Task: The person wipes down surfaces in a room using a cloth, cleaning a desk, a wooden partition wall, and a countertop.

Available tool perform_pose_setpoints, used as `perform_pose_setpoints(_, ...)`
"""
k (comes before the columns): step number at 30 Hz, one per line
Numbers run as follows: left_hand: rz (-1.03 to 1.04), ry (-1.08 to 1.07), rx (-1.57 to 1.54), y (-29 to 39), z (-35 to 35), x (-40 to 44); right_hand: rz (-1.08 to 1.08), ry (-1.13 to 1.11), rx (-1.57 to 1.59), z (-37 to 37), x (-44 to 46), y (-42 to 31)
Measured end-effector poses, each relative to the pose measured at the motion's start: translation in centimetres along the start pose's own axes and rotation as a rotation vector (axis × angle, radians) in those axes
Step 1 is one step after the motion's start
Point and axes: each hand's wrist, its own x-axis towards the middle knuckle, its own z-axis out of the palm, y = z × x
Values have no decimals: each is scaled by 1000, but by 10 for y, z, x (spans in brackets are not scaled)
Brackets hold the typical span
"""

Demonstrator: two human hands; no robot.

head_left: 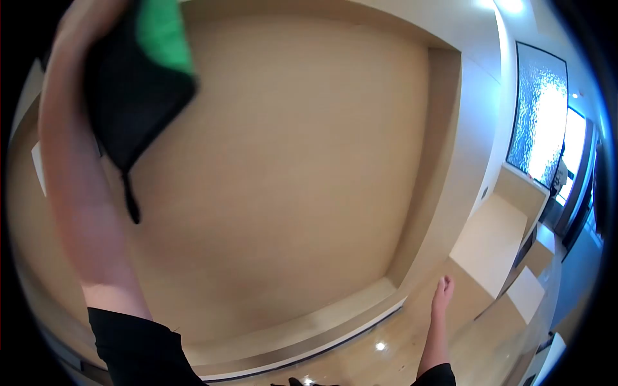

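Note:
My left arm reaches up along the left side, and my left hand [96, 11] is partly cut off by the top edge. From it hangs a black and green cleaning cloth [138, 96], with a dark loop dangling from its lower corner. The cloth is in front of a wide, recessed light-wood panel [302, 148]; whether it touches the panel I cannot tell. The fingers on the cloth are hidden. Low on the right, my right hand [443, 287] is held up with its fingers curled closed, and nothing shows in it.
The recess has a raised wooden frame [444, 154] and a ledge [309, 325] along its bottom. A shiny floor [380, 347] lies below. Pale box-like cabinets [489, 244] stand at right, under a textured glass panel [541, 116].

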Motion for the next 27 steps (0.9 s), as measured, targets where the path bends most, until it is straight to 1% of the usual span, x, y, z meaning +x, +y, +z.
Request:
perform_pose_setpoints(1, -58, 17, 45, 34, 0, -8, -32, -44, 50, 4, 29, -30)
perform_pose_setpoints(2, -61, -58, -24, 53, -4, -4, -62, -88, 102, 8, 52, -63)
perform_pose_setpoints(3, -51, -16, 22, 76, -5, -7, -162, -65, 64, 14, 72, -90)
perform_pose_setpoints(5, -24, 9, 4, 118, -3, -10, -351, -25, 24, 27, 105, -135)
perform_pose_setpoints(6, -13, 13, -4, 140, -1, -13, -442, -11, 21, 33, 120, -150)
perform_pose_setpoints(8, 17, 14, -62, 182, 3, -13, -701, 31, -101, 40, 148, -175)
perform_pose_setpoints(10, 28, -8, -62, 233, 6, -7, -839, 10, -87, 51, 161, -192)
perform_pose_setpoints(12, 51, -32, -70, 283, 3, 1, -1031, -80, -64, 65, 167, -189)
perform_pose_setpoints(14, 84, -62, -101, 338, 4, 9, -1146, -231, -123, 67, 163, -190)
perform_pose_setpoints(16, 143, -105, -78, 393, 7, 23, -1265, -234, -93, 80, 159, -178)
perform_pose_setpoints(17, 138, -278, -179, 418, -8, 28, -1297, -229, -66, 85, 155, -179)
perform_pose_setpoints(18, 224, -61, -229, 437, 21, 30, -1321, -231, -27, 88, 145, -183)
perform_pose_setpoints(20, 305, 29, -360, 480, 19, 15, -1345, -264, 56, 95, 119, -199)
perform_pose_setpoints(22, 403, 9, -365, 525, 36, 18, -1367, -289, 90, 100, 102, -215)
perform_pose_setpoints(23, 440, -13, -374, 552, 49, 21, -1290, -264, 80, 107, 99, -221)
perform_pose_setpoints(24, 446, -53, -378, 578, 65, 25, -1342, -222, 51, 111, 96, -218)
perform_pose_setpoints(26, 569, -146, -483, 626, 74, 18, -1424, -120, -25, 125, 96, -208)
perform_pose_setpoints(27, 598, -126, -448, 654, 79, 12, -1420, -181, 12, 125, 99, -199)
